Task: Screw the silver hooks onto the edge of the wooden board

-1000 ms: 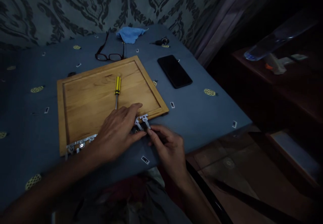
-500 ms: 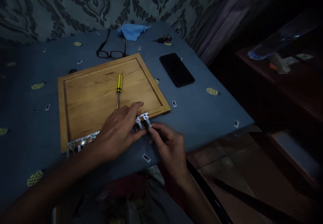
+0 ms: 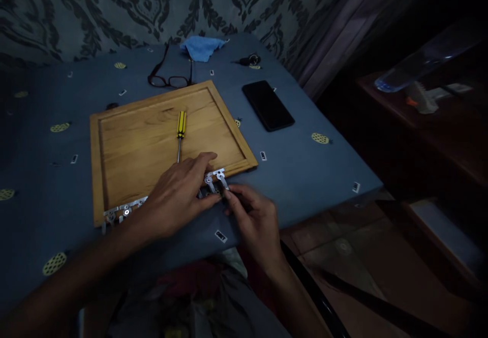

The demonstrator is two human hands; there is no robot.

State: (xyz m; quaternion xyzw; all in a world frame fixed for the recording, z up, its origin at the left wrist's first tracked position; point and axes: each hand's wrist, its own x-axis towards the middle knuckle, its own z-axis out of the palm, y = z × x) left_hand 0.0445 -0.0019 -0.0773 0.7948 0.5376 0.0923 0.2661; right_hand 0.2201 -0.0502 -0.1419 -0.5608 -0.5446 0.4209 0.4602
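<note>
A framed wooden panel [image 3: 125, 145] lies tilted on the table, with a yellow-and-black screwdriver [image 3: 181, 127] resting on it. Along its near edge run silver metal strips with round screw-centred pieces and short prongs; one strip [image 3: 127, 210] is at the left, another [image 3: 215, 174] at the right. My left hand [image 3: 179, 193] lies over the near edge, index finger stretched out and thumb apart beside the right strip, covering the middle. With thumb and fingers pinched, my right hand [image 3: 255, 216] holds the end of a metal prong on that strip. The fingertips hide its tip.
Beyond the panel lie glasses [image 3: 170, 80], a blue cloth [image 3: 202, 48] and a small dark object [image 3: 249, 60]. A black phone [image 3: 268, 105] is to the right. A clear plastic bottle [image 3: 419, 63] lies on a dark red surface at far right.
The view has shifted very slightly. Both hands keep practically the same place on the panel's near edge.
</note>
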